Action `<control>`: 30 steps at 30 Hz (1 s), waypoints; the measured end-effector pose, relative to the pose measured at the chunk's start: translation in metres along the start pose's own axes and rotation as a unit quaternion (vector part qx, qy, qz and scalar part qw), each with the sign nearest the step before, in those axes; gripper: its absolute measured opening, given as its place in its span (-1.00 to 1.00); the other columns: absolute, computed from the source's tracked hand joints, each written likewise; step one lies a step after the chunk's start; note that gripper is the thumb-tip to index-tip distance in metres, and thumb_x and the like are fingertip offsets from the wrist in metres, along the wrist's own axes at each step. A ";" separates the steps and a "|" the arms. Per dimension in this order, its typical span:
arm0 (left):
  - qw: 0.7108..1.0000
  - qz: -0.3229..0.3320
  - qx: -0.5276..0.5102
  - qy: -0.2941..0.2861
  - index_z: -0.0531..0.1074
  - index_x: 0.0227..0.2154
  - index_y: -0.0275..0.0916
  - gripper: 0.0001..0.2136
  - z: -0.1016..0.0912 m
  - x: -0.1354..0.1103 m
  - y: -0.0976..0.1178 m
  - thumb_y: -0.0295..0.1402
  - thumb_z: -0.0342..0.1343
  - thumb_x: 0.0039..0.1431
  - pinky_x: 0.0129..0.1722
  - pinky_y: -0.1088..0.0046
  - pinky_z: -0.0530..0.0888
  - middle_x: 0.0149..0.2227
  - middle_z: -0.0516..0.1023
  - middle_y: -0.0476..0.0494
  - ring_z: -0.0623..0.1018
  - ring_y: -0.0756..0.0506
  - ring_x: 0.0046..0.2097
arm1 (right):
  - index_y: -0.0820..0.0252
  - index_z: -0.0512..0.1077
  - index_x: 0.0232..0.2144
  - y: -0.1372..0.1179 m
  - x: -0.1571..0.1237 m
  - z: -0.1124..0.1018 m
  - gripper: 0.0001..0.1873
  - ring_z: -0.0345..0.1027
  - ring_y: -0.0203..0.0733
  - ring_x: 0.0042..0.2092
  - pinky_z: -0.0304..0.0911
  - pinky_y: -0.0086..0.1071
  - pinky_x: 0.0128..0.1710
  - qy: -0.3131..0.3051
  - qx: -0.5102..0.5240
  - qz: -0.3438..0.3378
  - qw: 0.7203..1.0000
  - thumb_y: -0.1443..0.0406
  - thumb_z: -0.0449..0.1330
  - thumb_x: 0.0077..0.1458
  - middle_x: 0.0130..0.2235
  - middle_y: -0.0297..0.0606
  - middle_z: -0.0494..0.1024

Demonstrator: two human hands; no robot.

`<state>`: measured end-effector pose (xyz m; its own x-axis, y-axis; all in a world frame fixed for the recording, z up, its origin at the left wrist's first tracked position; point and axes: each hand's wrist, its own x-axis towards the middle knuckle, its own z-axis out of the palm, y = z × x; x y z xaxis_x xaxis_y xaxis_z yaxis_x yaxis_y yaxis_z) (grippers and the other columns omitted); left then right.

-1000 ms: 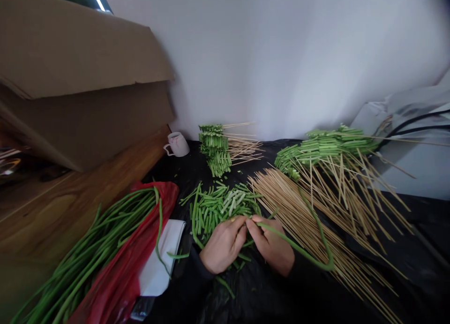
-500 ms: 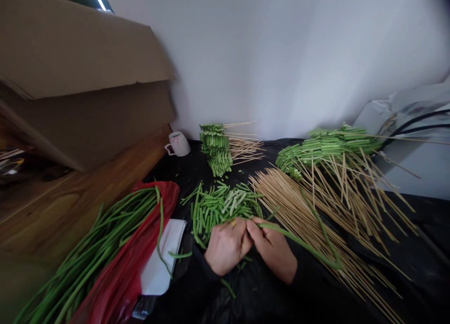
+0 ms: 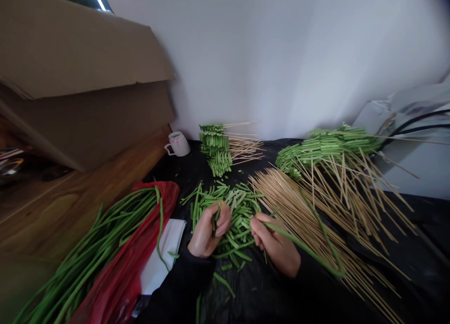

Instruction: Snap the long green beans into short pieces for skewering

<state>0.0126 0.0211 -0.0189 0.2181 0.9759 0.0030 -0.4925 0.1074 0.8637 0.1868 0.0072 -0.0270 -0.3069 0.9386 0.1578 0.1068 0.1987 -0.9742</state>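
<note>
My left hand (image 3: 210, 230) is closed around short green bean pieces, whose ends poke out between thumb and fingers. It hovers at the left side of a heap of cut bean pieces (image 3: 241, 221). A little to the right, my right hand (image 3: 276, 244) pinches the end of a long green bean (image 3: 309, 252). That bean bends out over the skewers and loops back. A gap lies between the two hands. Loose bamboo skewers (image 3: 298, 207) spread beside my right hand. Uncut long beans (image 3: 101, 249) lie on a red plastic bag (image 3: 123, 272) to the left.
Skewered bean stacks stand at the back middle (image 3: 216, 148) and back right (image 3: 326, 146). A white mug (image 3: 178, 144) is near the wall. A cardboard box (image 3: 87, 80) rises at left. White paper (image 3: 163, 253) lies by the red bag, on black plastic sheeting (image 3: 246, 291).
My hands were together over the heap and have come apart. My left hand moved left with bean pieces; my right hand keeps the long bean and shifted slightly right.
</note>
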 end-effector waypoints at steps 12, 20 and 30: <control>0.854 0.226 0.466 0.041 0.46 0.04 -0.15 -0.70 -0.012 0.004 -0.007 -0.32 0.00 0.30 0.20 0.17 0.21 0.06 0.50 -0.19 0.35 -0.18 0.18 | 0.16 0.37 -0.45 0.006 0.001 0.001 -0.64 0.23 -0.34 -0.51 0.11 -0.44 -0.45 0.046 -0.058 -0.017 0.997 0.12 -0.02 0.29 -0.56 -0.42 0.34; 0.786 0.317 0.530 -0.019 0.54 -0.08 -0.11 -0.72 -0.010 0.002 -0.010 -0.35 0.24 0.11 0.13 0.13 0.31 -0.03 0.56 -0.18 0.37 -0.21 0.14 | 0.15 0.30 -0.51 0.012 0.002 0.002 -0.58 0.21 -0.33 -0.55 0.09 -0.43 -0.49 0.023 -0.061 -0.005 0.998 0.07 -0.06 0.29 -0.61 -0.42 0.31; 0.767 0.364 0.527 -0.046 0.56 -0.27 -0.21 -0.85 -0.003 -0.004 -0.018 -0.50 0.26 0.07 -0.14 0.34 0.44 -0.33 0.60 -0.11 0.50 -0.10 -0.17 | 0.12 0.21 -0.56 0.011 0.003 0.004 -0.56 0.16 -0.30 -0.54 0.03 -0.39 -0.51 0.009 -0.109 -0.008 0.994 0.05 -0.09 0.28 -0.62 -0.42 0.23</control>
<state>0.0176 0.0154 -0.0358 0.2904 0.6820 0.6712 0.4324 -0.7193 0.5437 0.1832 0.0107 -0.0380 -0.2925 0.9396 0.1778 0.3044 0.2678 -0.9141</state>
